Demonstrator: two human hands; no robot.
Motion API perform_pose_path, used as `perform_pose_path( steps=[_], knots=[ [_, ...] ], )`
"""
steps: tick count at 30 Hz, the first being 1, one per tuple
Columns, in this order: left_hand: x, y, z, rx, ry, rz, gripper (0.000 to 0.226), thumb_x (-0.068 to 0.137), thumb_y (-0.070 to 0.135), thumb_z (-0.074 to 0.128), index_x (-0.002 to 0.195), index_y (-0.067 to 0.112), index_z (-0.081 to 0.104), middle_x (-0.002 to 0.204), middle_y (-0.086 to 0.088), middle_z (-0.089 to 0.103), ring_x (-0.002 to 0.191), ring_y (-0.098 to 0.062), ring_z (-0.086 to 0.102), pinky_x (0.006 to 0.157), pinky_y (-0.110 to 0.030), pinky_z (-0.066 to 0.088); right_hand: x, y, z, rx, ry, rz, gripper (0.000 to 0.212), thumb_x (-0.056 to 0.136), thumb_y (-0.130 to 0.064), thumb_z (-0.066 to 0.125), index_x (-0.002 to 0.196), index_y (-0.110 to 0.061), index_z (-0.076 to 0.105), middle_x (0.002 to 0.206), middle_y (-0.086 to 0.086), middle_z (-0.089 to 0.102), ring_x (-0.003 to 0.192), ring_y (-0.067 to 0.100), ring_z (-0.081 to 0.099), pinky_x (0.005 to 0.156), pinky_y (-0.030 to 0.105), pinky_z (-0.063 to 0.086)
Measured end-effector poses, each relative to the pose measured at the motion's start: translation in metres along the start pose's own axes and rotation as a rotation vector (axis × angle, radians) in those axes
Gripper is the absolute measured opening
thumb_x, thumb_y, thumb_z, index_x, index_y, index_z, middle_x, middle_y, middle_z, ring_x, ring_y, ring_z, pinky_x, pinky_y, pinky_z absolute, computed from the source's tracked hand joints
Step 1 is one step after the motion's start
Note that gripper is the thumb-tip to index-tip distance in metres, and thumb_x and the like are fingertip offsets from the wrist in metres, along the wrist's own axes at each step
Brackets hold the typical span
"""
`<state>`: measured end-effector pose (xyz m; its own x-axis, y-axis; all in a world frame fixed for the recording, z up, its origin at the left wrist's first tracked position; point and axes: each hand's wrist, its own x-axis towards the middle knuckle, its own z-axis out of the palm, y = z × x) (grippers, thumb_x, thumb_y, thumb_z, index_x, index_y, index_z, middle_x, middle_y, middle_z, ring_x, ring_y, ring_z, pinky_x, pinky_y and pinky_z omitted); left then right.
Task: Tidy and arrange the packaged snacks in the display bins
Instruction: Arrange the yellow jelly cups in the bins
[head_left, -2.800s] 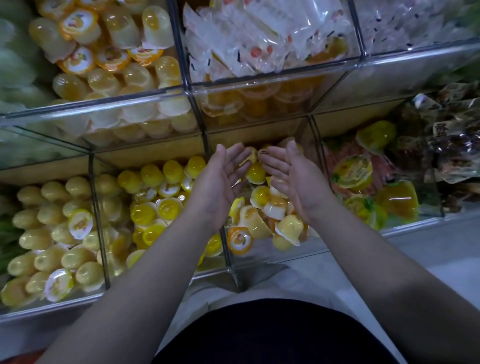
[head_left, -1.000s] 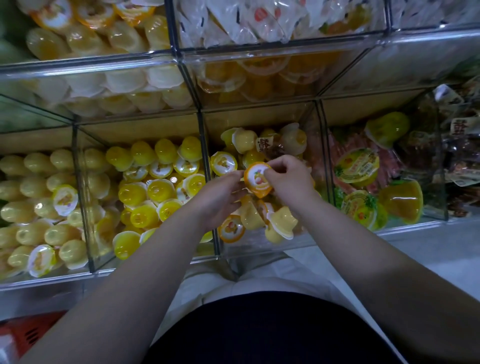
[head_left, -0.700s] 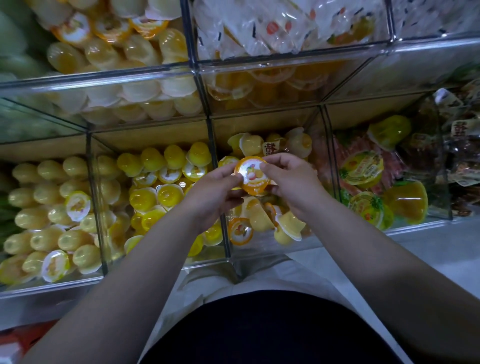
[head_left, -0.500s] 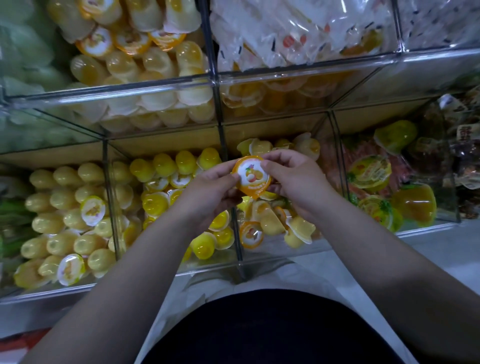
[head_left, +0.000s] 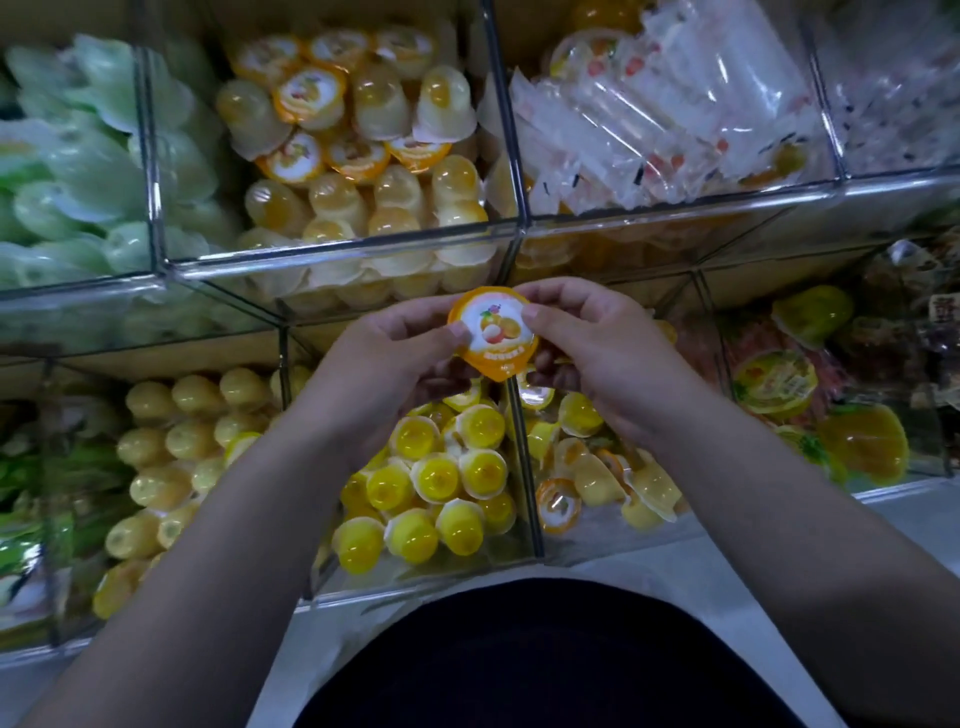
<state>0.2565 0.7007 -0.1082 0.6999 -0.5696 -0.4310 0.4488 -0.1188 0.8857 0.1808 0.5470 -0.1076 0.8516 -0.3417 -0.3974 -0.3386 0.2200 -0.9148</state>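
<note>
An orange-lidded jelly cup (head_left: 493, 332) is held lid-up between both hands, in front of the clear rail of the upper bin row. My left hand (head_left: 384, 364) pinches its left edge with thumb and fingers. My right hand (head_left: 597, 353) pinches its right edge. Below them a clear bin (head_left: 597, 535) holds several pale yellow and orange-lidded cups. To its left, the neighbouring bin (head_left: 436, 483) is piled with bright yellow cups. The upper bin (head_left: 363, 135) straight above contains matching orange-lidded cups.
Green cups (head_left: 67, 156) fill the upper left bin and clear wrapped packs (head_left: 675, 114) the upper right one. Pale yellow cups (head_left: 166, 457) lie lower left. Larger jelly tubs (head_left: 779, 384) and dark packets (head_left: 924, 332) sit at the right. A white ledge (head_left: 909, 519) runs below.
Both hands went from open over the lower bin to gripping one orange-lidded cup, then lifted it up toward the upper bin row. The view has tilted upward.
</note>
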Motion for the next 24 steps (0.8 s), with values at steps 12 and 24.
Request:
perform_pose_path(
  steps=[12,24],
  knots=[
    [0.002,0.06,-0.051,0.001,-0.015,0.117,0.018,0.091,0.003,0.056,0.102,0.014,0.064,0.079,0.0,0.072,0.057,-0.01,0.065,0.063,-0.023,0.059,0.016,-0.047,0.057,0.07,-0.035,-0.088,0.014,0.097,-0.012,0.055,0.095,-0.021,0.066,0.074,0.002,0.062,0.051,0.005,0.05,0.056,0.025,0.056],
    [0.047,0.096,-0.066,-0.08,0.17,0.175,0.013,0.093,0.007,0.059,0.094,0.018,0.065,0.077,0.001,0.072,0.06,-0.011,0.064,0.067,-0.026,0.058,0.073,-0.078,0.08,-0.038,0.037,-0.183,0.015,0.096,-0.012,0.057,0.106,-0.022,0.063,0.081,0.001,0.066,0.059,0.005,0.058,0.069,0.03,0.059]
  ],
)
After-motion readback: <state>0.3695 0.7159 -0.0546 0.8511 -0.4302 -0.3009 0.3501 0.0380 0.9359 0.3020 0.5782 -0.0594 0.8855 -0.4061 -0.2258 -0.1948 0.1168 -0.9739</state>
